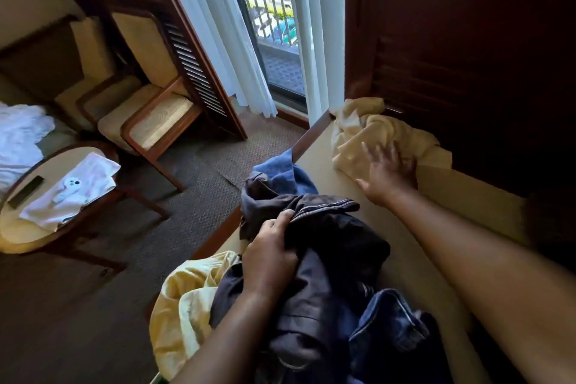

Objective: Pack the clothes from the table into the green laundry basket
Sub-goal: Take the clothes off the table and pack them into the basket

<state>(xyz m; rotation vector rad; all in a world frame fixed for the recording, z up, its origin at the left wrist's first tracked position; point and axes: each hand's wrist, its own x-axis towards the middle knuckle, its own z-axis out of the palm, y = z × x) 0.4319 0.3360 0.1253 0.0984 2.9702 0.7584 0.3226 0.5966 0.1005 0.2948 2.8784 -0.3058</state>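
Note:
A pile of clothes lies on the cream table (442, 196). My left hand (269, 254) is shut on a dark navy garment (327, 259) in the middle of the pile. My right hand (388, 173) reaches across the table with fingers spread, touching a crumpled cream towel (367, 128) at the far end; no grip on it shows. A pale yellow shirt (184, 299) hangs over the near left edge. Blue jeans (396, 333) lie at the near right, and a blue cloth (283, 173) drapes over the table's left edge. A sliver of green (156, 379) shows at the bottom.
Dark wooden doors (467, 56) stand behind the table. To the left is carpet, a round side table (28, 227) with a white towel and a remote, two cushioned chairs (149, 121), and a curtained glass door (274, 40).

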